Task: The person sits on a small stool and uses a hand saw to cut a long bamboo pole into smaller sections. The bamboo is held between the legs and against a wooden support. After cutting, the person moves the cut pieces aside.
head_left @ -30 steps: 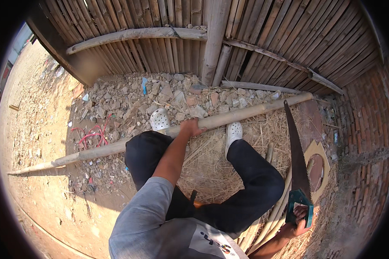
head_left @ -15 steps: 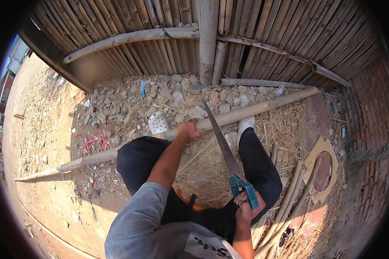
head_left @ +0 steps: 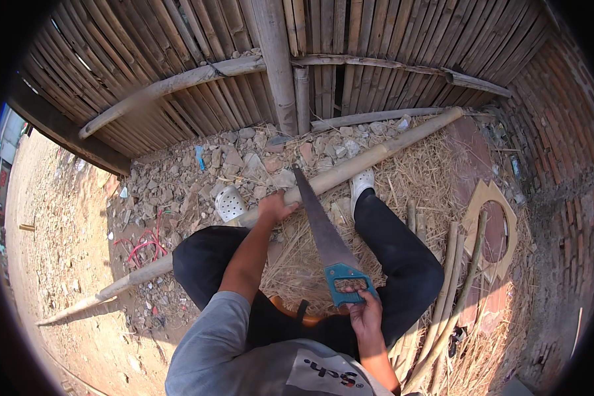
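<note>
A long bamboo pole (head_left: pixel 389 150) lies slantwise in front of me, its far end at the upper right and its thin end at the lower left. My left hand (head_left: pixel 276 206) is closed over the pole near its middle. In my right hand (head_left: pixel 365 313) is the teal handle of a handsaw (head_left: pixel 325 232), with fingers wrapped through the grip. The saw's long grey blade points away from me, and its tip reaches across the pole just right of my left hand. In this view the blade overlaps the pole; I cannot tell whether its teeth touch.
Rubble (head_left: pixel 234 155) spreads before a bamboo slat wall (head_left: pixel 389 33). Straw (head_left: pixel 409 178) covers ground around my feet, in white clogs (head_left: pixel 230 203). Several thin poles (head_left: pixel 450 290) and a cut-out board (head_left: pixel 472 228) lie right, near a brick wall (head_left: pixel 561 165). Pink string (head_left: pixel 148 249) lies left.
The handsaw has turned so more of its blade's flat side shows, and its handle has moved left and slightly down. My left hand stays on the pole. The whole view has shifted.
</note>
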`<state>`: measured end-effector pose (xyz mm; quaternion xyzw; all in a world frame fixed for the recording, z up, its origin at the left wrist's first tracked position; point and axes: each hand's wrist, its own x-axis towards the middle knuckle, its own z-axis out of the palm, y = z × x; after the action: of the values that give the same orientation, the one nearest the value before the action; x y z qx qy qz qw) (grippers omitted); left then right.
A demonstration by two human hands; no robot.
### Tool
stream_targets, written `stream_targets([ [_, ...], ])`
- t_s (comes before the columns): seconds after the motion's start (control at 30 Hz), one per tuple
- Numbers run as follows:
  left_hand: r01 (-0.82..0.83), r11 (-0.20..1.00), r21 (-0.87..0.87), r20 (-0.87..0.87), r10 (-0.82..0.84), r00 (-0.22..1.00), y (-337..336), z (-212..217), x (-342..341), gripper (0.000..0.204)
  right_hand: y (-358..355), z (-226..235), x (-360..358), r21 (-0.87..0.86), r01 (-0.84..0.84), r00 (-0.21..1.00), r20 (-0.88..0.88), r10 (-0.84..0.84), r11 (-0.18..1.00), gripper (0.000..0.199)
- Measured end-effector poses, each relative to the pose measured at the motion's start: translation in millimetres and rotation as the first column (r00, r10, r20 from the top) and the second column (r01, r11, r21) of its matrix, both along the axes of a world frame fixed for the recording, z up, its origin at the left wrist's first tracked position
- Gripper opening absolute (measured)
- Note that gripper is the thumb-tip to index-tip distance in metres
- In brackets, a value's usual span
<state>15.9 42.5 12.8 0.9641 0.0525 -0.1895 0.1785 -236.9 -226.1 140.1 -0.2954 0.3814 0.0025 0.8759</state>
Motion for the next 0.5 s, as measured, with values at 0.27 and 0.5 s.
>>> stream_targets([
  [0.27, 0.004, 1.000, 0.026, 0.018, -0.004, 1.000, -2.7, -6.9, 2.1, 0.074, 23.6, -42.9, -11.1, 0.179, 0.090, 0.985, -0.164, -0.060, 0.980, 0.042],
  [0.5, 0.006, 0.999, 0.054, 0.000, -0.006, 1.000, -1.8, -5.0, 0.0, 0.075, 28.9, -30.5, -15.1, 0.581, -0.112, 0.992, 0.014, 0.128, 0.806, 0.033],
])
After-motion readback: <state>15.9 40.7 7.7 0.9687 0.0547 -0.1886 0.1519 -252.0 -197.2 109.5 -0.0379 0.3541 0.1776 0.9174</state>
